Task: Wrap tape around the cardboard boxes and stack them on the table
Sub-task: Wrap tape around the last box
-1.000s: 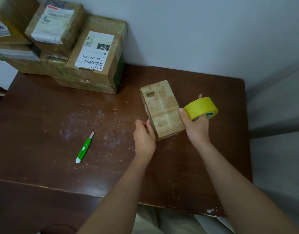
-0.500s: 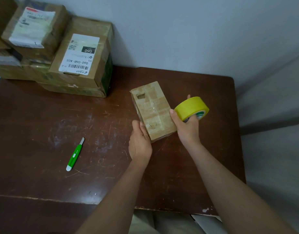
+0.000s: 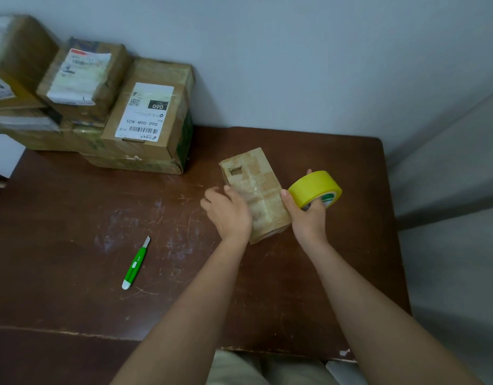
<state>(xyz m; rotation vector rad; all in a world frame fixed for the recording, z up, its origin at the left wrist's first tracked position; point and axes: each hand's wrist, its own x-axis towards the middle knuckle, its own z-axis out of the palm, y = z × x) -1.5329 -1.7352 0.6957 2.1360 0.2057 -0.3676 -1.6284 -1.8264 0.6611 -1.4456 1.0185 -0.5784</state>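
Dim, flat indoor light, source not visible. Soft shadow behind the stacked boxes (image 3: 145,115) on the wall. Faint sheen on the scratched table (image 3: 73,245) left of the hands. Left hand (image 3: 228,212) motion-blurred; far-left boxes smeared. Wide-angle bending at the edges; table rim curves.

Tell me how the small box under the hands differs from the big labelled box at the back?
The small box is bare, without a label; the labelled box carries a white shipping label. The small box lies alone on the table, the left hand resting on it; the labelled box sits untouched atop a stack. Both are brown cardboard.
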